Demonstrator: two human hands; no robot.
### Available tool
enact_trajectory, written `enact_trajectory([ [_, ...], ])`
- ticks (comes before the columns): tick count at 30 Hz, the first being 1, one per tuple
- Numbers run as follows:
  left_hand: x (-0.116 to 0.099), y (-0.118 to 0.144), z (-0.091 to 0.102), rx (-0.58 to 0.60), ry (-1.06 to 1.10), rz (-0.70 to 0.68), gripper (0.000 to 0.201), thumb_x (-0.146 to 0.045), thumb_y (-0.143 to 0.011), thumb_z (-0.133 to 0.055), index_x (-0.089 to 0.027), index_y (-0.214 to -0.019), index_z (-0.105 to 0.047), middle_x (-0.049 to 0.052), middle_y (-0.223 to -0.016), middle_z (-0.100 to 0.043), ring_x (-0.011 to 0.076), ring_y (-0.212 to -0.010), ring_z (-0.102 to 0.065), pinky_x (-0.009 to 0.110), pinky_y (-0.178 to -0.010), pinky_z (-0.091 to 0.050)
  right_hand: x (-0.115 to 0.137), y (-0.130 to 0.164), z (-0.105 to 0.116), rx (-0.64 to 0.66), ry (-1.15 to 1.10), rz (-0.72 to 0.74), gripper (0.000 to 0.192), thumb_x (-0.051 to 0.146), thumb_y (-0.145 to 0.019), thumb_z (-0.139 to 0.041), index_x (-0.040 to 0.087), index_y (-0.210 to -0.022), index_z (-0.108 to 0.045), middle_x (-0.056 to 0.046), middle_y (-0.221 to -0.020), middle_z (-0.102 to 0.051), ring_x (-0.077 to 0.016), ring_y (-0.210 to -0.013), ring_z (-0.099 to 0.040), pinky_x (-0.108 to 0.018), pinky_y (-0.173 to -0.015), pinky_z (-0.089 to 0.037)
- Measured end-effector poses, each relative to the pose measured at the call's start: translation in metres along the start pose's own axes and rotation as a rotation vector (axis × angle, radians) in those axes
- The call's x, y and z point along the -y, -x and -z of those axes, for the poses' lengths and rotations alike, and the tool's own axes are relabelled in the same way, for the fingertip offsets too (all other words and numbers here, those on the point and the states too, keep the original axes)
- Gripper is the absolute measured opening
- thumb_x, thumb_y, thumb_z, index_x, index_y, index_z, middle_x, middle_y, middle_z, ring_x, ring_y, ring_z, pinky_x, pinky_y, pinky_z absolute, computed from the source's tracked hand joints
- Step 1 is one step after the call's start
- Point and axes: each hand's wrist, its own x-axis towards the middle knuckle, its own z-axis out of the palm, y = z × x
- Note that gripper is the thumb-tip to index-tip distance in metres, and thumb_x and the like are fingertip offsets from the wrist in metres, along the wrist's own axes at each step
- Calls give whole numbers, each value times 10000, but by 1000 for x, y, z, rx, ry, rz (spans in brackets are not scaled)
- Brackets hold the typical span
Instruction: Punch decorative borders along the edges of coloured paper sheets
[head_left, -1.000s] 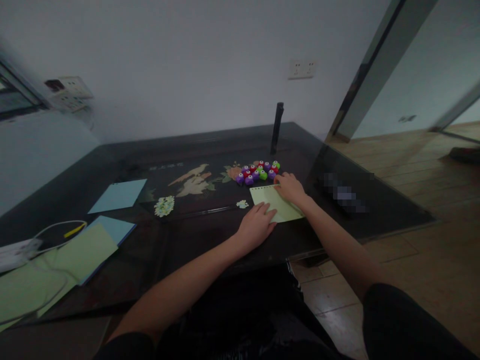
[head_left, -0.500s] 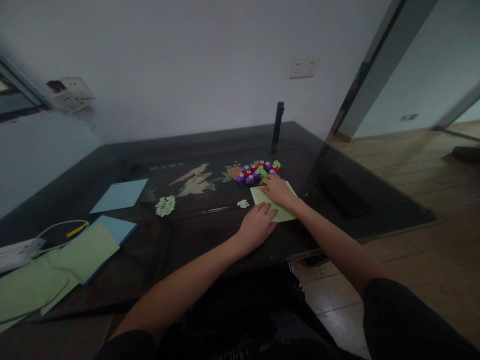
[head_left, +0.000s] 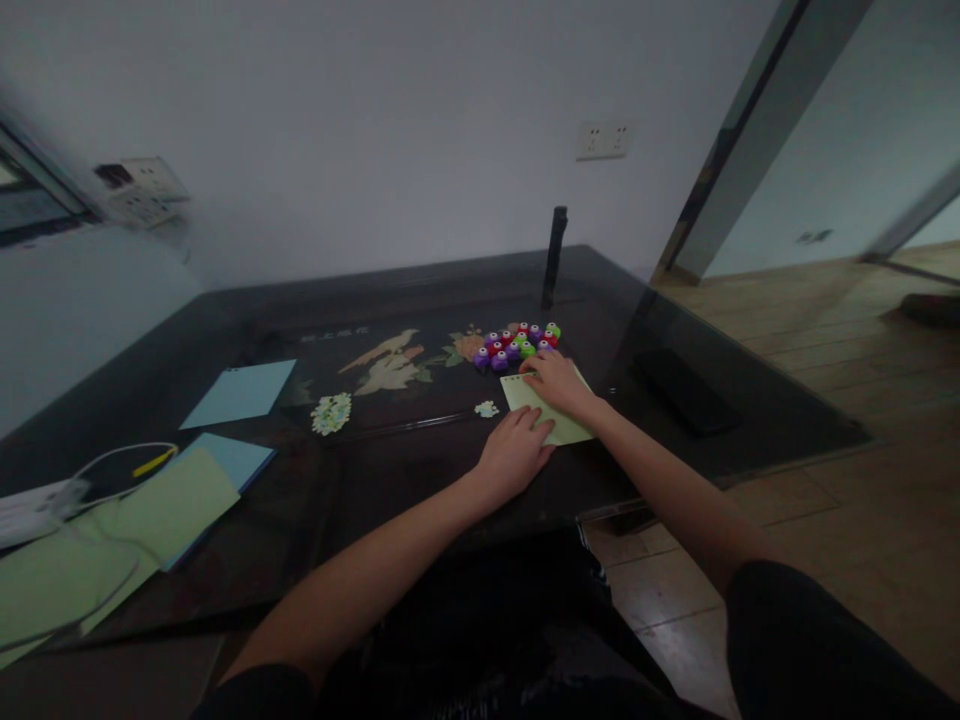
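Observation:
A pale green sheet of paper [head_left: 568, 428] lies on the dark table near its front edge, with a row of small dark holes along its upper left edge. My left hand [head_left: 516, 448] rests on its lower left part, fingers stretched out and slightly apart. Across the upper part lies my right hand [head_left: 559, 383], its fingers extended over the sheet and pointing left. Just beyond those fingers sits a cluster of small purple, red and green blocks [head_left: 513, 349] with white round marks. Left of the sheet is a small heap of pale paper cut-outs [head_left: 487, 409].
A larger heap of cut-outs [head_left: 331, 413] lies further left, near a light blue sheet [head_left: 240, 391]. Green sheets [head_left: 180, 505] and a white cable [head_left: 112, 449] cover the left front. A black upright post [head_left: 553, 258] stands behind; a flat black object [head_left: 686, 390] lies right.
The view has shifted very slightly. Both hands stay on the green paper in nearly the same place.

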Motion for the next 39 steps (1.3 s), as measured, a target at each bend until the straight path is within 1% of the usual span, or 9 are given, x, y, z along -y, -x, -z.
enact_trajectory([
  [4,0,0,-2,-13,-7,-12,352,-293,-895,-466,-170,-1220,-523,109,-1310,-524,223,-1246,-437,356,-1060,-337,-10,4,11,-23,62,-145,232,284,-883,-454,220,-1037,-615,-119,-1137,-553,-291,-1086,-444,-427,-841,-391],
  [7,1,0,-2,-8,-12,-7,357,-302,-900,-455,-172,-1227,-519,112,-1317,-521,227,-1254,-430,364,-1055,-343,-19,7,15,15,81,-246,234,289,-876,-456,217,-1024,-621,-129,-1118,-545,-303,-1076,-446,-424,-818,-404],
  [9,1,0,-3,-6,-11,-3,360,-306,-903,-449,-175,-1232,-516,111,-1319,-520,227,-1261,-424,367,-1053,-346,-22,8,15,36,73,-269,236,288,-868,-463,215,-1027,-620,-131,-1118,-540,-300,-1072,-447,-416,-821,-405],
  [21,3,1,-3,-3,-11,-18,368,-312,-904,-449,-176,-1240,-511,116,-1321,-514,224,-1258,-427,370,-1054,-345,-28,8,11,16,68,-237,238,279,-856,-470,193,-1001,-638,-133,-1076,-554,-274,-1048,-450,-370,-854,-394],
  [27,3,1,-2,7,-7,-34,361,-312,-902,-453,-170,-1227,-521,118,-1307,-523,223,-1251,-430,370,-1049,-349,-32,8,10,5,63,-230,240,286,-850,-474,191,-987,-646,-126,-1070,-551,-274,-1047,-451,-371,-857,-395],
  [39,3,1,-3,-17,2,-26,341,-299,-899,-462,-165,-1206,-525,107,-1292,-530,222,-1230,-443,360,-1036,-364,-34,6,6,-10,39,-221,237,291,-837,-488,184,-980,-644,-130,-1074,-556,-279,-1050,-462,-367,-868,-389],
])
